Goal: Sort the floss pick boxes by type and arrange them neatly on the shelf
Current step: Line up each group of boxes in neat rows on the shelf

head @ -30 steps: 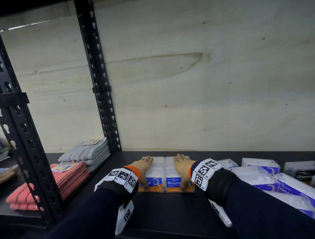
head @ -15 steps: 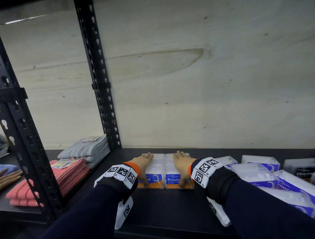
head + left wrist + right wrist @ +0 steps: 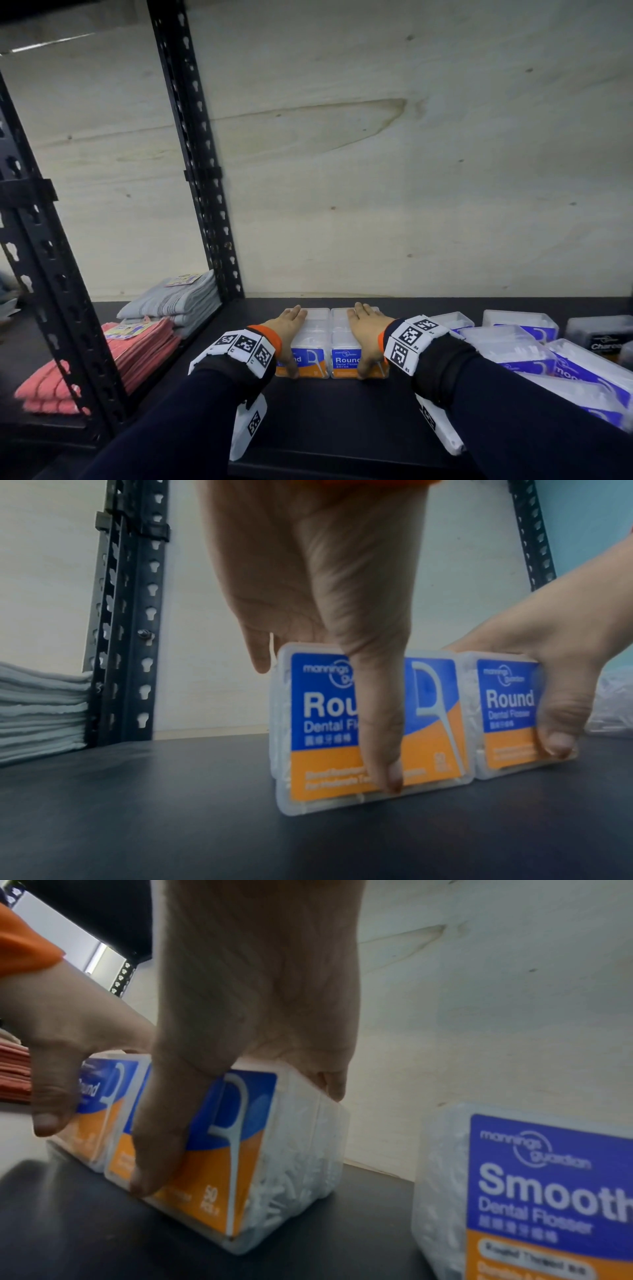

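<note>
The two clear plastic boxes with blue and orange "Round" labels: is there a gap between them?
No, the two clear plastic "Round" boxes stand side by side, touching.

A shop stockroom: slotted black steel shelving (image 3: 195, 147), folded towels (image 3: 178, 301) and boxed floss picks (image 3: 520, 322).

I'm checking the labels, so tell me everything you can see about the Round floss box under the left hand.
The left Round box is a clear plastic case packed with white picks, its front label blue over orange with a floss pick drawing. It stands on the dark shelf, flush against a matching Round box. The left hand lies on top, thumb down the label.
</note>
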